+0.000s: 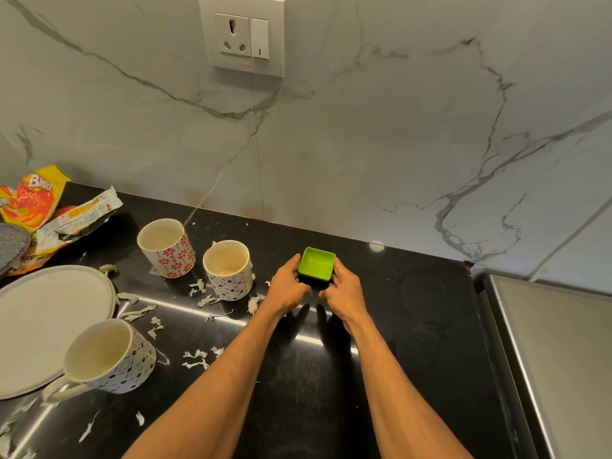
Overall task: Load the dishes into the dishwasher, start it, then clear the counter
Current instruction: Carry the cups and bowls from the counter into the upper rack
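A small square green bowl (317,262) sits on the black counter (414,313) near the marble wall. My left hand (287,286) grips its left side and my right hand (344,286) grips its right side, fingers curled round its dark lower part. Left of the hands stand a mug with dark dots (229,270) and a mug with red flowers (166,248). A third patterned mug (107,357) with a handle stands at the front left, touching a round white plate (46,323).
Torn paper scraps (195,357) lie scattered over the counter's left half. Crumpled snack wrappers (49,213) and a grey pad (11,243) lie at the far left. A steel surface (556,352) adjoins the counter on the right. A wall socket (241,36) is above.
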The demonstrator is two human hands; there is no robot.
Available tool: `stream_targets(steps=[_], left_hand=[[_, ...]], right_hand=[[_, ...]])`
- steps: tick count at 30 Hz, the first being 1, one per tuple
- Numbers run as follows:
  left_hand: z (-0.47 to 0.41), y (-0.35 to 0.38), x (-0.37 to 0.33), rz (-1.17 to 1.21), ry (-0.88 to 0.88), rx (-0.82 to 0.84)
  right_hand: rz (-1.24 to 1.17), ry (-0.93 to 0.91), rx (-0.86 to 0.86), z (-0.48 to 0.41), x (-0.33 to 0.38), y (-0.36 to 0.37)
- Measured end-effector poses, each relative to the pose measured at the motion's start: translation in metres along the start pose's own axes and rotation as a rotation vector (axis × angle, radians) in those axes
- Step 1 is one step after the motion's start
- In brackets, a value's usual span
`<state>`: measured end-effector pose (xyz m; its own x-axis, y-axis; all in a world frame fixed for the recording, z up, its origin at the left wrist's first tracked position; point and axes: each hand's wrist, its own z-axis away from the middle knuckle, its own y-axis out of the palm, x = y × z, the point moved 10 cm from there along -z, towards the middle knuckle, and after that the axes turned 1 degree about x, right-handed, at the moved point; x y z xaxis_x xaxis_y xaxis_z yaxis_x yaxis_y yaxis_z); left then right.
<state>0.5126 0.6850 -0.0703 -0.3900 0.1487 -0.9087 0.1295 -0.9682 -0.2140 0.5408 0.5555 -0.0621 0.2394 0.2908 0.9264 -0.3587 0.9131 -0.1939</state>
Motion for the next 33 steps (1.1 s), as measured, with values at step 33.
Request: stream_targets(steps=[33], left_hand=[[0.212, 0.198, 0.000, -0.145, 0.227, 0.151]], right_hand=[[-0.005, -0.001, -0.265, 0.255, -0.109, -0.185]])
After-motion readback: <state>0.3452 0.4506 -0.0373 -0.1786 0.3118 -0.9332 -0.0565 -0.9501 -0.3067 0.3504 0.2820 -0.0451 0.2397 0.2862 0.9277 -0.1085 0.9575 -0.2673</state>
